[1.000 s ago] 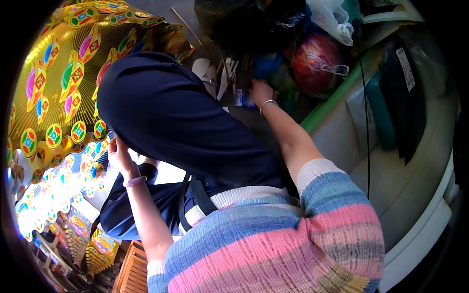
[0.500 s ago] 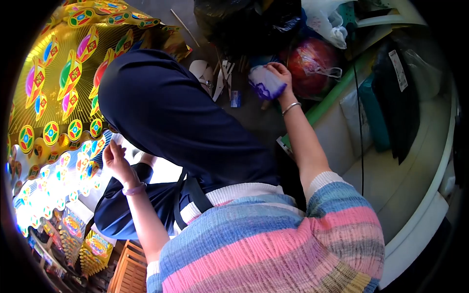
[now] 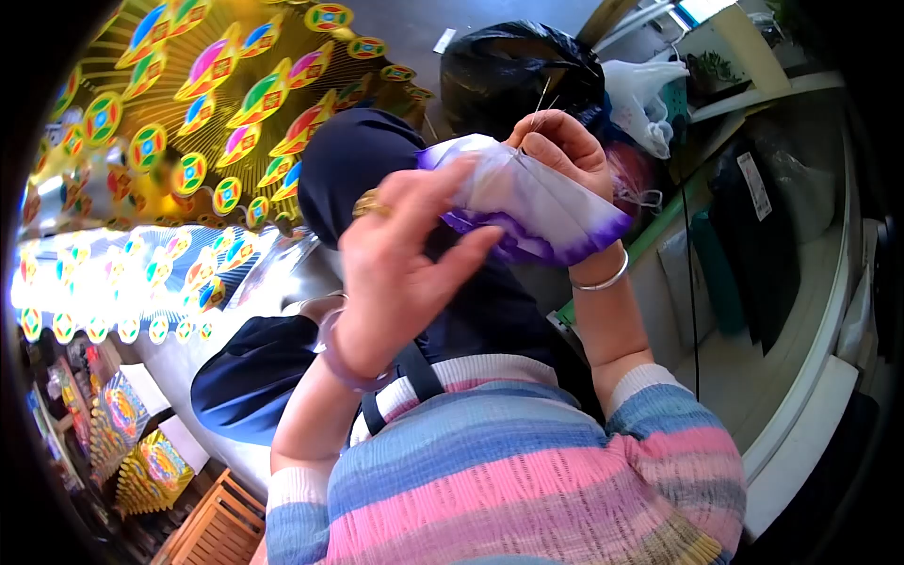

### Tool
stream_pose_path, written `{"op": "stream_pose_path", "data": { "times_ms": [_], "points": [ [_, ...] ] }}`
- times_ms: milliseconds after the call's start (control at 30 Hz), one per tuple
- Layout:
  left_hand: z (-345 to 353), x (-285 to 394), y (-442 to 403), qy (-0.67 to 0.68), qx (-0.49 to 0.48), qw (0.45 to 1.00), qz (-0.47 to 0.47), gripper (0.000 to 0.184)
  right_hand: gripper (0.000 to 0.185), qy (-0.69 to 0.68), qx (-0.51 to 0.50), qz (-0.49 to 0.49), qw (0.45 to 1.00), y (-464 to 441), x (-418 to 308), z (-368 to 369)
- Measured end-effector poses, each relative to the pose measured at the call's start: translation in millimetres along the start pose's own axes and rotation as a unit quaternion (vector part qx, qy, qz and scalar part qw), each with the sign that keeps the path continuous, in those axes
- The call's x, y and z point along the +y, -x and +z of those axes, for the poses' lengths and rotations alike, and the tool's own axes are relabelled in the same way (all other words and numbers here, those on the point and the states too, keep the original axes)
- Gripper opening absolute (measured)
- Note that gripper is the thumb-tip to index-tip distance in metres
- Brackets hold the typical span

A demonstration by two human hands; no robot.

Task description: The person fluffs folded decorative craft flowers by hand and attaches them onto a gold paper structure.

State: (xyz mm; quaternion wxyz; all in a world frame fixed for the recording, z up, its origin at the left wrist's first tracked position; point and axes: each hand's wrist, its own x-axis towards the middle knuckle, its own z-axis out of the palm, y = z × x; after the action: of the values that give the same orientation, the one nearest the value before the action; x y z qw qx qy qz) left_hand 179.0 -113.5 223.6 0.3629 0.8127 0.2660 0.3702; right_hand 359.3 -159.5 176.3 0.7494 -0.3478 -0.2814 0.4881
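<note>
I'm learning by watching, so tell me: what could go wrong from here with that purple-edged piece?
The thin wires jutting past the right hand could prick a finger. The purple-edged piece looks thin, so the left hand, close against it, might crease it, or the gold ring could snag its edge.

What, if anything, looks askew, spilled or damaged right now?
Nothing looks clearly spilled or damaged. The one oddity is the white-and-purple piece in the right hand: its purple edging bleeds unevenly into the white, possibly by design.
</note>
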Motion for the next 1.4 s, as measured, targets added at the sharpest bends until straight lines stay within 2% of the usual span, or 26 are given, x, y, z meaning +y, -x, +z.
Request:
{"op": "stream_pose_path", "data": {
  "times_ms": [33,167,200,300,333,433,467,633,833,900,1000,1167,1233,1267,1367,1400],
  "points": [
    [3,3,-2,-0.026,-0.007,0.999,0.024,0.044,0.009,0.002,0.004,0.010,1.000,0,-1,8],
    [3,4,-8,-0.079,0.003,0.997,0.011,0.040,0.011,-0.012,-0.012,0.036,0.999,4,-4,31],
    [3,4,-9,-0.084,0.013,0.996,0.003,0.038,0.019,-0.050,-0.061,0.060,0.995,3,-3,29],
    [1,1,-8,-0.104,0.029,0.994,-0.006,0.036,0.027,-0.002,-0.083,0.089,0.993,8,-17,34],
    [0,3,-9,-0.124,0.027,0.992,-0.006,0.038,0.035,0.048,-0.114,0.070,0.990,8,-20,33],
    [1,2,-10,-0.114,0.039,0.993,0.003,0.042,0.035,0.107,-0.130,0.078,0.983,5,-25,30],
    [2,3,-11,-0.107,0.038,0.993,0.002,0.043,0.036,0.117,-0.103,0.081,0.984,6,-28,33],
    [5,2,-15,-0.062,0.048,0.997,-0.010,0.049,0.034,0.145,-0.075,0.030,0.986,6,-22,35],
    [15,-12,-17,0.084,0.061,0.990,-0.094,0.041,0.029,0.227,-0.073,-0.034,0.971,6,-15,30],
    [14,-12,-20,0.057,0.039,0.989,-0.128,0.034,0.026,0.260,-0.063,-0.054,0.962,7,-15,29],
    [15,-17,-22,0.028,0.027,0.990,-0.137,0.028,0.022,0.517,-0.066,-0.201,0.830,4,-26,20],
    [13,-29,-27,0.054,0.021,0.988,-0.143,0.031,0.023,0.520,0.006,-0.235,0.821,-3,-31,-18],
    [8,-33,-31,0.170,0.038,0.967,-0.187,0.024,0.023,0.529,0.051,-0.250,0.809,-7,-32,-37],
    [4,-31,-31,0.268,0.032,0.934,-0.233,0.024,0.022,0.543,0.090,-0.221,0.805,-7,-32,-43],
    [-8,-32,-28,0.302,0.046,0.920,-0.244,0.019,0.020,0.550,0.120,-0.133,0.816,-12,14,-113],
    [-11,-33,-25,0.320,0.061,0.912,-0.250,0.018,0.021,0.526,0.104,-0.039,0.843,-11,39,-148]
  ]
}}
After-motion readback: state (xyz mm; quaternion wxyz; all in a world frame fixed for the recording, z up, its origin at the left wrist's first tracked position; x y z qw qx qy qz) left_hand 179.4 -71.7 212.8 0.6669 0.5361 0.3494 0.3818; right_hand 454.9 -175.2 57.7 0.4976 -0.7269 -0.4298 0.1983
